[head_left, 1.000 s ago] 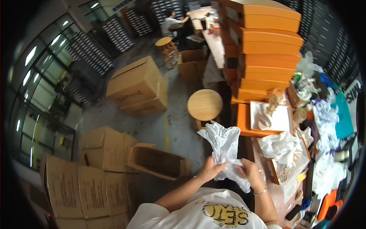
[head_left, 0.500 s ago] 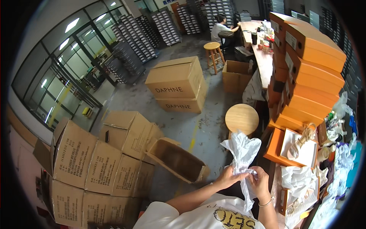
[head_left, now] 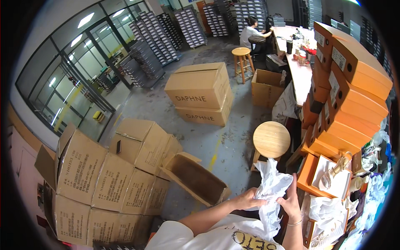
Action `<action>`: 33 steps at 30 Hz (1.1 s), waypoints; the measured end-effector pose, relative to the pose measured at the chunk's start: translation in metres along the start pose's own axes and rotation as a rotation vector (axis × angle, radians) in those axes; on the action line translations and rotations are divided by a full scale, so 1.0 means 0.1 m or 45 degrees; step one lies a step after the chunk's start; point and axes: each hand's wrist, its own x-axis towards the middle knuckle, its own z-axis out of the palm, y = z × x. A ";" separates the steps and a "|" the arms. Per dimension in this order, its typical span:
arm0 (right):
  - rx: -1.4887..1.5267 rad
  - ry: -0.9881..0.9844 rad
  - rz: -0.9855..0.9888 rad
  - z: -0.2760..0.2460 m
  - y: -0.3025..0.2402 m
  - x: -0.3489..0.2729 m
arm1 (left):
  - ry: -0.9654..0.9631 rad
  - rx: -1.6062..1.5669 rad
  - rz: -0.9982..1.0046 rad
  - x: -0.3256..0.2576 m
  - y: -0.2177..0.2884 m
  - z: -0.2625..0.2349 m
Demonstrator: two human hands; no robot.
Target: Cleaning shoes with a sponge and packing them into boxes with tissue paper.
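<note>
At left, we see stacked cartons (head_left: pixel 100 175), open carton (head_left: pixel 196 178) on floor beside them. At right, orange boxes (head_left: pixel 354 96) piled on bench, open shoebox (head_left: pixel 329 181) below them, round stool (head_left: pixel 271 139) near. Low centre, tissue (head_left: pixel 271 189) bunched before chest. Left hand (head_left: pixel 248 200) pinches tissue; right hand (head_left: pixel 290 200) grips its other side.

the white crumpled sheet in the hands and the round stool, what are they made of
White crumpled sheet: looks like thin tissue paper, matte, with sharp creases; thin plastic film is possible. Both the left hand and right hand grip it. Round stool: pale wood, smooth seat, faint grain.
</note>
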 end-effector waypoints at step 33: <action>-0.372 -0.262 -0.235 -0.28 -0.62 -0.57 | 0.081 0.554 0.150 -0.15 0.59 -0.11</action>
